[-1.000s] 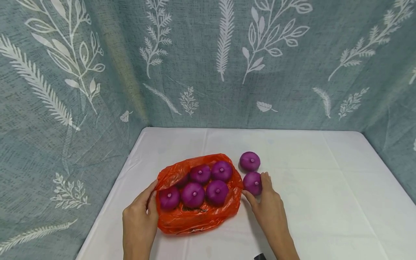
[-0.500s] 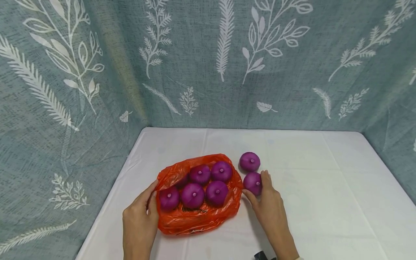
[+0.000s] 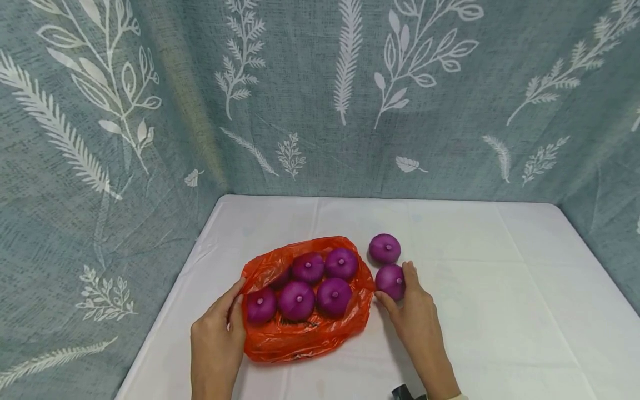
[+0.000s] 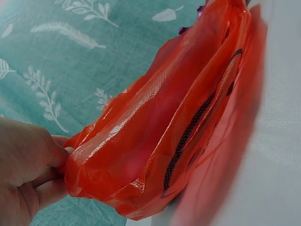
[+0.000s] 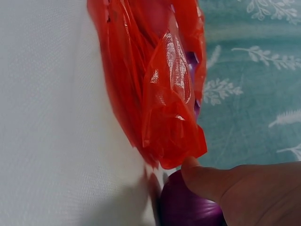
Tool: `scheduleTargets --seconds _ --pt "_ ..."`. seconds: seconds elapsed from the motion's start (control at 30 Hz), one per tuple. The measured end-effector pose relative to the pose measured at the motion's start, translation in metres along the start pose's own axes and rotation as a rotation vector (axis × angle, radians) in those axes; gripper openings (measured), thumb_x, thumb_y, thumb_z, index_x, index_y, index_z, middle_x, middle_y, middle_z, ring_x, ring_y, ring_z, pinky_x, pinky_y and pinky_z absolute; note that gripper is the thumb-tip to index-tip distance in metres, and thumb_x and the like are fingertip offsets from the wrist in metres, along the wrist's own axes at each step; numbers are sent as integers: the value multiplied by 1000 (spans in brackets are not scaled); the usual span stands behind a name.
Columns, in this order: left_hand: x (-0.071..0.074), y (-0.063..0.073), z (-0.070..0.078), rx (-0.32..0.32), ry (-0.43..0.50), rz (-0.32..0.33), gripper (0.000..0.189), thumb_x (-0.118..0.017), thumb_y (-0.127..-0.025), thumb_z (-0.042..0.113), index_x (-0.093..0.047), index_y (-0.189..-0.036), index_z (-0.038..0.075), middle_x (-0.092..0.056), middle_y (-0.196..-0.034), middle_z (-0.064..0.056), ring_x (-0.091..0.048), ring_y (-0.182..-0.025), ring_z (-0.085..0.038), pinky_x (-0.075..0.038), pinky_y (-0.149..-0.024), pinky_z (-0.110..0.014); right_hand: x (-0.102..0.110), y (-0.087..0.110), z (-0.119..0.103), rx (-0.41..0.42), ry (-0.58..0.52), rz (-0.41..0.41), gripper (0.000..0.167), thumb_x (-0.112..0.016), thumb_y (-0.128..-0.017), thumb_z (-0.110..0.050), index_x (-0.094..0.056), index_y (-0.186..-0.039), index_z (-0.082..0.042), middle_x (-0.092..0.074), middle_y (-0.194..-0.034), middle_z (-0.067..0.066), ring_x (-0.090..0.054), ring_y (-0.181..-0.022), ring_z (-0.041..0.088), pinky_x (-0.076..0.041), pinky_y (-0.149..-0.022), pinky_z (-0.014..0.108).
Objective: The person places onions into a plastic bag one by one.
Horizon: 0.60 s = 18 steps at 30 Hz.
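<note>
A red plastic bag lies with its mouth spread, several round purple onions with pale nubs grouped inside. My left hand pinches the bag's left rim between thumb and fingers; the left wrist view shows the thin plastic folded at the fingertips. On the other side, my right hand holds a purple onion between thumb and fingers, right beside the bag. In the right wrist view the thumb tip lies at the bag's edge, over that onion.
Another purple onion sits just behind the held one. A white cloth covers the table, and a blue-green leaf-patterned curtain hangs behind and along the sides. A small dark object shows near the right wrist.
The held onion has turned slightly in my right hand, its nub shifting to the right. Left hand and bag stay nearly in place.
</note>
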<state>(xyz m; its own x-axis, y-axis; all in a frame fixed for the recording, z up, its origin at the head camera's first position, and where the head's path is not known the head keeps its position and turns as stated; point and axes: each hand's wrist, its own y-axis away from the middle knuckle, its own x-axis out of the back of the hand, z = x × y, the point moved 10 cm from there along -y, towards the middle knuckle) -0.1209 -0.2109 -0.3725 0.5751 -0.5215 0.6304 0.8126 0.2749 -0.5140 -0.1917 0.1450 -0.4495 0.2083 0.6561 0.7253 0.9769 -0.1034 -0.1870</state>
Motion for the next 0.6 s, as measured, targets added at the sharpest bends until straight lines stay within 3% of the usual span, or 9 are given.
scheduleTargets --seconds 0.3,0.6 --pt "-3 2 0 10 -6 -8 39 -73 -95 -9 -73 -132 1 -75 -123 -21 -77 -100 -38 -62 -79 -50 -1 -1 1 1 -21 4 89 -91 -87 -29 -47 -155 5 -48 -157 28 -57 -135 44 -51 -107 54" --pt "-8 3 1 16 1 -33 42 -74 -94 -8 -72 -134 3 -75 -124 -21 -75 -109 -39 -59 -85 -48 -1 -3 2 3 -29 4 86 -92 -86 -28 -49 -153 4 -59 -146 29 -64 -128 45 -55 -103 55"
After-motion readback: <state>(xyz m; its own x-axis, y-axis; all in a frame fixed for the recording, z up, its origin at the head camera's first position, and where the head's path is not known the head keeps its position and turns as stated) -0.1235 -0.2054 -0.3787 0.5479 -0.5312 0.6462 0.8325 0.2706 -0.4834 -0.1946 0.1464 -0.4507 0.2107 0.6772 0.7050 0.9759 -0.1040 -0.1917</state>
